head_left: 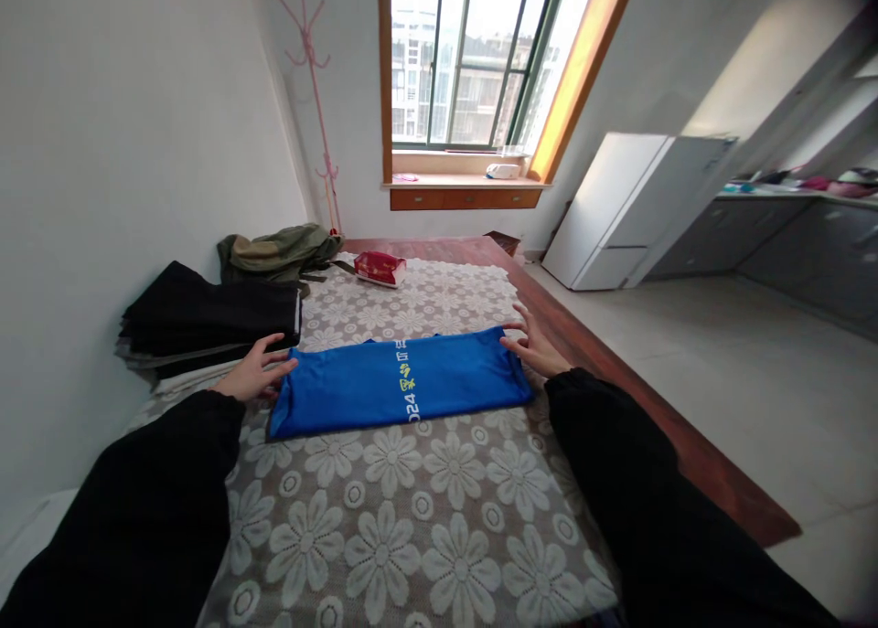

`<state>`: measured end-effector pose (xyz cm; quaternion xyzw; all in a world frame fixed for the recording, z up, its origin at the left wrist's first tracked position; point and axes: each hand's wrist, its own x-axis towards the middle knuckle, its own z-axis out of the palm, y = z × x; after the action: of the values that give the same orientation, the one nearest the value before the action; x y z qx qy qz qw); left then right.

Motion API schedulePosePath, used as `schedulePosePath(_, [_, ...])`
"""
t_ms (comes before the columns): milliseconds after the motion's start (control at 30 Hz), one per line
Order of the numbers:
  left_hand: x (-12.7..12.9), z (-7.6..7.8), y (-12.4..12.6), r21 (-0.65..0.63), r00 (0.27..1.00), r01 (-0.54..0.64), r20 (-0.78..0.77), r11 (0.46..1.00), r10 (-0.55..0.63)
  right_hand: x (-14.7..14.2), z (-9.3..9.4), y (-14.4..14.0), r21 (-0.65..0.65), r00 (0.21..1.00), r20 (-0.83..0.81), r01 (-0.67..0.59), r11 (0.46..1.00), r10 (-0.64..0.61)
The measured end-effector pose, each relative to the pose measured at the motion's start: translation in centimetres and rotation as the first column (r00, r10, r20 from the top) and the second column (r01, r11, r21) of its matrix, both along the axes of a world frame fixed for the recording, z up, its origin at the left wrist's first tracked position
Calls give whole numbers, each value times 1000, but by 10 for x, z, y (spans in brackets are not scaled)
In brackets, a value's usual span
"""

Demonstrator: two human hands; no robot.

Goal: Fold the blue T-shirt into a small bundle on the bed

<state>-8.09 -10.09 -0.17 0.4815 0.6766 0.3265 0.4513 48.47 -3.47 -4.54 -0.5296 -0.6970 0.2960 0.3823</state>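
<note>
Black sleeves [157, 509] fill the near corners of the view, one on each forearm, reaching out over a lace cloth [412, 518] with a large flower pattern that covers the bed [686, 454]. Both arms stretch toward a blue shirt [401, 386], folded into a long band that lies flat across the middle of the cloth, its ends pointing to the left and right edges of the bed. Pale lettering runs across the band near its middle.

The left hand [253, 372] rests at the shirt's left end, fingers loosely spread and lying flat, the fingertips touching or just over the blue fabric; nothing is pinched between them. The right hand [531, 345] sits at the shirt's right end, close to the bed's right edge, fingers splayed open and pressing lightly on the fabric's corner, gripping nothing.

Just beyond the left hand, along the left edge by the wall, lies a stack of black clothes [206, 322], folded, with paler layers under it. Behind that stack, toward the far left corner, is a crumpled olive garment [281, 249]. A small red pack [380, 267] lies on the cloth near the far edge, well apart from the shirt.

The wooden bed frame shows bare along the right edge. A pink coat stand [316, 107] is in the room's far corner beside the window [473, 61], and a white fridge [631, 207] stands on the floor to the right.
</note>
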Motion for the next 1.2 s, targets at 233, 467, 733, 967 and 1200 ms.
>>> schedulePosePath(233, [2, 7, -31, 23, 996, 31, 85, 999, -33, 9, 0, -34, 247, 903, 425, -180, 952, 61])
schedulePosePath(467, [20, -12, -50, 166, 962, 136, -256, 977, -90, 0, -9, -77, 301, 732, 680, -341, 891, 50])
schedulePosePath(733, [9, -17, -61, 137, 913, 213, -381, 967, -147, 12, -18, -91, 252, 576, 817, -385, 888, 18])
schedulePosePath(967, [38, -8, -54, 89, 553, 108, -833, 990, 15, -89, 33, -68, 228, 614, 779, -466, 855, 127])
schedulePosePath(1200, [45, -7, -21, 5, 527, 77, -849, 997, -36, -210, 26, -49, 75, 523, 745, -682, 728, 414])
